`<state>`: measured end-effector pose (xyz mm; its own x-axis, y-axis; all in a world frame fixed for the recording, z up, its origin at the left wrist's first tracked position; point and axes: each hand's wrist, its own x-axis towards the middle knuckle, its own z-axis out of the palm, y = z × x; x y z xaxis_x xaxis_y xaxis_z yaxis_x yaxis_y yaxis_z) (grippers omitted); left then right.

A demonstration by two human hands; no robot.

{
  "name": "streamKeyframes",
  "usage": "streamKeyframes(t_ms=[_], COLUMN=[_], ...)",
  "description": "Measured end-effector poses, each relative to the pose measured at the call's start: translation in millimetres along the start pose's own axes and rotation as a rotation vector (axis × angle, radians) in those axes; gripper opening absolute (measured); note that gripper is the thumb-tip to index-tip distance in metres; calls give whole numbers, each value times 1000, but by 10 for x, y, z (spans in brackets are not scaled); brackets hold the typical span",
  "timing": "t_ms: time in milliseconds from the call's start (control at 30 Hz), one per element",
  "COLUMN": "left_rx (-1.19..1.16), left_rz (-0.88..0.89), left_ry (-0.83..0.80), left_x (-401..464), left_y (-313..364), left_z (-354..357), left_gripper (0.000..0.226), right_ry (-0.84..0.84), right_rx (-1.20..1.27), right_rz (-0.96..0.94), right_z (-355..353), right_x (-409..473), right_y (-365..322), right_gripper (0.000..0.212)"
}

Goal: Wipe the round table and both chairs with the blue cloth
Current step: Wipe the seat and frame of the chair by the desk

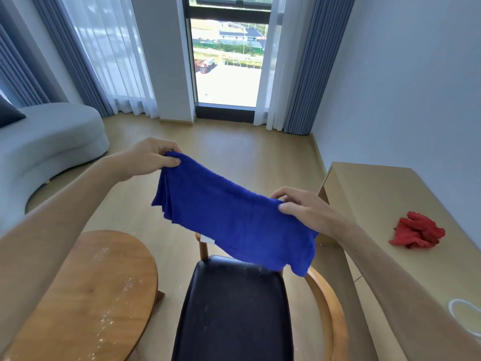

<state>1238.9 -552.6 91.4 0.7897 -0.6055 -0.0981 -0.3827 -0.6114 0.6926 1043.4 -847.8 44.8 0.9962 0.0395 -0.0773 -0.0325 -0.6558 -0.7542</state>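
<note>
The blue cloth [234, 222] hangs folded in the air between my two hands, above the chair. My left hand [153, 158] pinches its upper left corner and my right hand [302, 207] pinches its upper right edge. Below it stands a chair [234, 308] with a black padded seat and a curved wooden frame; pale specks dot the seat. The round wooden table [86, 295] is at the lower left, with white crumbs or dust scattered over its top. Only one chair is in view.
A light wooden desk [390, 204] runs along the right wall, with a crumpled red cloth [416, 230] and a white round object [460, 313] on it. A grey sofa [52, 142] sits at the left. Window and curtains lie ahead across wooden floor.
</note>
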Motion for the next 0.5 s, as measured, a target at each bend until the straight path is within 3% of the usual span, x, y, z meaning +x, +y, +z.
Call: streamKeyframes(t_ms=[100,200,233,300,367,500], left_rx=[67,658,694,408,117,-65], left_rz=[-29,-14,59,196,255,176], left_ry=[30,186,188,-78,-302,-394], left_x=[38,86,82,18,-70,-3], left_y=[-10,62,138,316,485,516], left_z=[9,256,465,973,1406,1660], left_gripper=[20,23,30,41,30,19], right_ry=[-4,-9,-12,-35,-68,-103], right_rx=[-125,-177,-192,-236,-265,-291], right_rz=[-77,-133,-159,-203,-196,-116], right_z=[45,100,128,173,197,159], right_x=[-21,10,42,112,143,57], right_y=[7,-51,-85,-164,-185,-16], right_gripper=[15,18,18,18,17,16])
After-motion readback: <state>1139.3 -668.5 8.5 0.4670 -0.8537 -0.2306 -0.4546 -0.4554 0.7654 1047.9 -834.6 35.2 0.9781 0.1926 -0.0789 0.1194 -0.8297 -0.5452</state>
